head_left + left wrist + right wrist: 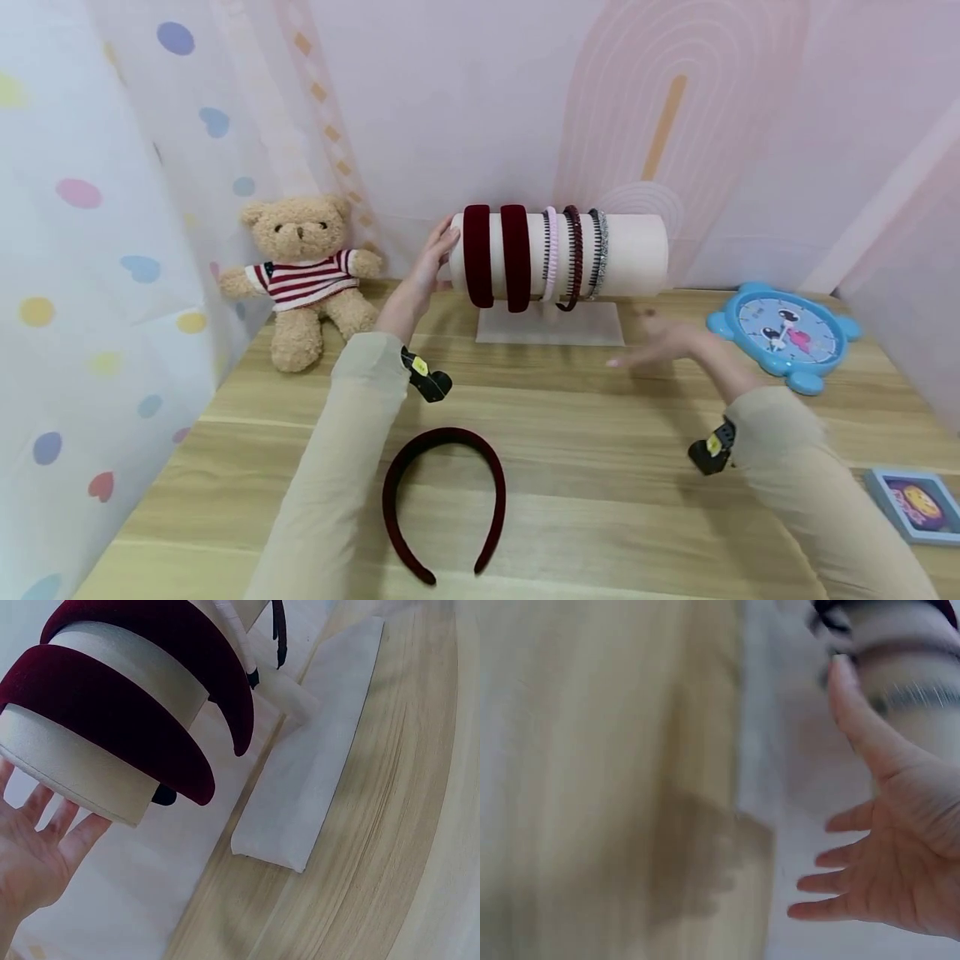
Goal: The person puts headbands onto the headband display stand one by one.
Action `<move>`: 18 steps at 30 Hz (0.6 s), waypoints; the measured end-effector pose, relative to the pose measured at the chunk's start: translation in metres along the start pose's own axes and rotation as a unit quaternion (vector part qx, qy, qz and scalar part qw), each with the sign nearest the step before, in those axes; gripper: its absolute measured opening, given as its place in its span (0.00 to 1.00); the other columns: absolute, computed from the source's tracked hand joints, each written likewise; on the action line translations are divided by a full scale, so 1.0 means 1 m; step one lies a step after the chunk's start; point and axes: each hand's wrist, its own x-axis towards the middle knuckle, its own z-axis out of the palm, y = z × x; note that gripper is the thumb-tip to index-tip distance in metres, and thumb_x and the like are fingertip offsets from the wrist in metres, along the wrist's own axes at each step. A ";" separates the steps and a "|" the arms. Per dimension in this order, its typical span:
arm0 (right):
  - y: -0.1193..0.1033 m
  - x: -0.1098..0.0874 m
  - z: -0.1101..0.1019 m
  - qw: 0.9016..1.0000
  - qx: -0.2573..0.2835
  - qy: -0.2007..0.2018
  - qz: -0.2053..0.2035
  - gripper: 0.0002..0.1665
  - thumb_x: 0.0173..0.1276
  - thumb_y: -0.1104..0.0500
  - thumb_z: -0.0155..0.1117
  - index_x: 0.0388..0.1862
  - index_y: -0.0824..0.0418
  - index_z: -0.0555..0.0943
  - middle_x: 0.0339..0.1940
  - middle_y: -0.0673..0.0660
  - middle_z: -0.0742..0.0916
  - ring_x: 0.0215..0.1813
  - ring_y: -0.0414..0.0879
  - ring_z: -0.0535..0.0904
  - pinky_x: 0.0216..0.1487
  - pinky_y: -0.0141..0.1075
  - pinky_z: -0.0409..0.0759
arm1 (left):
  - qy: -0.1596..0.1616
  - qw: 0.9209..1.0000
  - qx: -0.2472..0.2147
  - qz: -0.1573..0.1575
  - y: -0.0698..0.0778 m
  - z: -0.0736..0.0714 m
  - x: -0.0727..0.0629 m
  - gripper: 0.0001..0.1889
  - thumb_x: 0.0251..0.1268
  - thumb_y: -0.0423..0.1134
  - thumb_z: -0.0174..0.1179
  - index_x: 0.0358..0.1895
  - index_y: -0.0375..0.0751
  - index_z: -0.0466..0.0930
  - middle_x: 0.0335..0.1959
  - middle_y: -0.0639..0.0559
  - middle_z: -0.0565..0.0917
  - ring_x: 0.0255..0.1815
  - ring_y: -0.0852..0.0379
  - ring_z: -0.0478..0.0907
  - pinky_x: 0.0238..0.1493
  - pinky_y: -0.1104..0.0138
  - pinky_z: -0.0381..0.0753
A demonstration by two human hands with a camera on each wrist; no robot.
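A cream roll-shaped headband stand (637, 254) lies level on a post above a white base (525, 331). Around the roll sit two wide dark red velvet headbands (477, 258), a thin pink headband (552, 250), a dark red braided one (574, 250) and a silvery one (600, 250). My left hand (423, 273) touches the roll's left end with extended fingertips (86, 832). Lower right of the roll, blurred, my right hand (663, 342) hovers with fingers spread and holds nothing. Another dark red headband (444, 434) lies on the wooden table between my forearms.
A teddy bear (300, 242) in a striped top sits against the fabric backdrop at back left. On the right lies a blue clock (791, 332) with animal-like ears and feet. A small blue-framed picture (915, 504) is near the right edge.
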 end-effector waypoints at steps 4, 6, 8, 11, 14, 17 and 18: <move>-0.038 0.012 0.029 0.995 -0.057 -0.070 -0.040 0.56 0.57 0.37 0.61 0.68 0.75 0.53 0.67 0.75 0.61 0.68 0.68 0.56 0.67 0.55 0.57 | 0.002 1.000 0.001 0.002 0.000 -0.002 -0.001 0.29 0.68 0.54 0.42 0.71 0.67 0.46 0.74 0.60 0.48 0.73 0.51 0.48 0.66 0.43 0.54; -0.061 0.017 0.044 0.990 -0.056 -0.099 -0.083 0.48 0.60 0.40 0.61 0.66 0.73 0.59 0.64 0.71 0.69 0.65 0.63 0.64 0.65 0.51 0.64 | 0.001 1.000 0.001 0.002 0.000 -0.002 -0.002 0.29 0.68 0.54 0.42 0.71 0.67 0.47 0.74 0.59 0.48 0.72 0.51 0.48 0.65 0.43 0.55; -0.085 0.022 0.059 0.984 -0.055 -0.128 -0.112 0.42 0.61 0.42 0.60 0.63 0.69 0.64 0.61 0.65 0.74 0.62 0.57 0.70 0.62 0.46 0.68 | 0.002 1.000 0.000 0.002 0.000 -0.002 -0.003 0.29 0.68 0.54 0.42 0.71 0.67 0.47 0.74 0.59 0.48 0.72 0.51 0.49 0.65 0.43 0.55; -0.117 0.027 0.082 0.976 -0.052 -0.160 -0.138 0.37 0.61 0.42 0.60 0.61 0.64 0.68 0.56 0.59 0.77 0.58 0.50 0.73 0.57 0.40 0.72 | 0.003 1.000 0.000 0.003 0.000 -0.001 -0.003 0.29 0.68 0.54 0.42 0.71 0.66 0.47 0.74 0.59 0.48 0.72 0.51 0.49 0.65 0.43 0.56; -0.141 0.028 0.103 0.971 -0.052 -0.177 -0.149 0.35 0.59 0.42 0.63 0.59 0.61 0.69 0.52 0.56 0.75 0.52 0.45 0.73 0.51 0.34 0.73 | 0.004 1.000 -0.002 0.004 0.001 0.000 -0.004 0.29 0.68 0.54 0.42 0.71 0.66 0.47 0.74 0.59 0.49 0.72 0.52 0.49 0.65 0.44 0.55; -0.155 0.028 0.120 0.969 -0.066 -0.177 -0.159 0.32 0.59 0.48 0.65 0.58 0.61 0.69 0.49 0.55 0.74 0.47 0.42 0.72 0.47 0.30 0.73 | 0.003 1.000 -0.002 0.006 0.000 0.000 -0.004 0.29 0.69 0.53 0.41 0.71 0.66 0.46 0.74 0.59 0.49 0.72 0.51 0.49 0.66 0.44 0.54; -0.158 0.028 0.124 0.969 -0.070 -0.176 -0.161 0.30 0.60 0.51 0.65 0.58 0.61 0.69 0.50 0.55 0.74 0.47 0.41 0.73 0.47 0.30 0.73 | 0.004 1.000 -0.002 0.005 0.000 0.000 -0.004 0.29 0.69 0.53 0.41 0.71 0.66 0.47 0.74 0.59 0.49 0.72 0.51 0.49 0.66 0.44 0.54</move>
